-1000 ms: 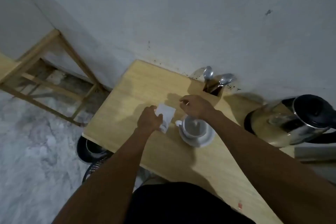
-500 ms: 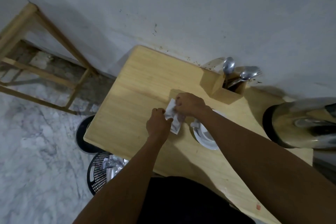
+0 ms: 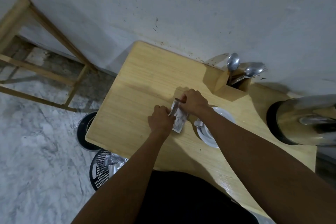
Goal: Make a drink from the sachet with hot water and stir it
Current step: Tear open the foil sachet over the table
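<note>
Both hands meet over the wooden table [image 3: 138, 85], pinching the sachet [image 3: 179, 118] between them: the left hand [image 3: 161, 121] grips its near side, the right hand [image 3: 194, 102] its top edge. Just right, under the right forearm, a white cup [image 3: 204, 130] sits on a saucer [image 3: 223, 113]; its contents are hidden. Spoons [image 3: 233, 63] stand in a wooden holder [image 3: 231, 85] by the wall. A steel kettle [image 3: 305, 120] stands far right.
</note>
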The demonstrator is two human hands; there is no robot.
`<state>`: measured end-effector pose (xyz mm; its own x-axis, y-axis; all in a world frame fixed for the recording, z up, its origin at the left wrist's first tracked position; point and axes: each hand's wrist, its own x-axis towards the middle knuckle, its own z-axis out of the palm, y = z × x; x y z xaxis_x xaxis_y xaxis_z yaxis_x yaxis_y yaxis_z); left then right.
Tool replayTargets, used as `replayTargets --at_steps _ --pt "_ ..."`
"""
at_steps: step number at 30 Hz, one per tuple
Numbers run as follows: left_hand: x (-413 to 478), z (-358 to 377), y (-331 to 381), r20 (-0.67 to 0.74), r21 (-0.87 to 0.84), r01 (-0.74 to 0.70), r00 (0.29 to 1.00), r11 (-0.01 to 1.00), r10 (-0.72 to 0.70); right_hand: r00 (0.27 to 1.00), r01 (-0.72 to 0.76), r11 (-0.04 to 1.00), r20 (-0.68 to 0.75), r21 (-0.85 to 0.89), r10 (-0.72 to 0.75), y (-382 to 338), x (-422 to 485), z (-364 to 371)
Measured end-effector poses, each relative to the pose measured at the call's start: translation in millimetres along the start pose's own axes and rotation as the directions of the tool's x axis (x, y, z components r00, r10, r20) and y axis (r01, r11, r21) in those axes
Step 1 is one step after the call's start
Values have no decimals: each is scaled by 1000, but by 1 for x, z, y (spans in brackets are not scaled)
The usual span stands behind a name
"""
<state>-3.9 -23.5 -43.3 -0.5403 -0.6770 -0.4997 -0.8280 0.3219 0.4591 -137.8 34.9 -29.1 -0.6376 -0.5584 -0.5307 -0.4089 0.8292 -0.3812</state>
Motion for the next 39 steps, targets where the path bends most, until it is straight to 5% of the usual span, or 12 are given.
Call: replayTargets --at_steps 10,14,22,32,39 --pt "4 -12 -4 58 -100 3 998 995 3 997 72 977 3 201 -74 3 -12 -21" --pt "12 -34 -2 207 -296 -89 966 951 154 985 172 933 -67 317 -159 -1 -33 -44" --pt "-13 -99 22 159 -544 -254 904 799 396 979 203 802 -120 562 -163 -18 -89 -76" --pt "-58 -126 33 139 -565 -349 853 748 503 913 398 826 -260 399 -314 -25 -135 -99" --pt "-69 -131 43 3 -487 -491 826 722 564 888 429 870 -292 243 -357 -31 -144 -109"
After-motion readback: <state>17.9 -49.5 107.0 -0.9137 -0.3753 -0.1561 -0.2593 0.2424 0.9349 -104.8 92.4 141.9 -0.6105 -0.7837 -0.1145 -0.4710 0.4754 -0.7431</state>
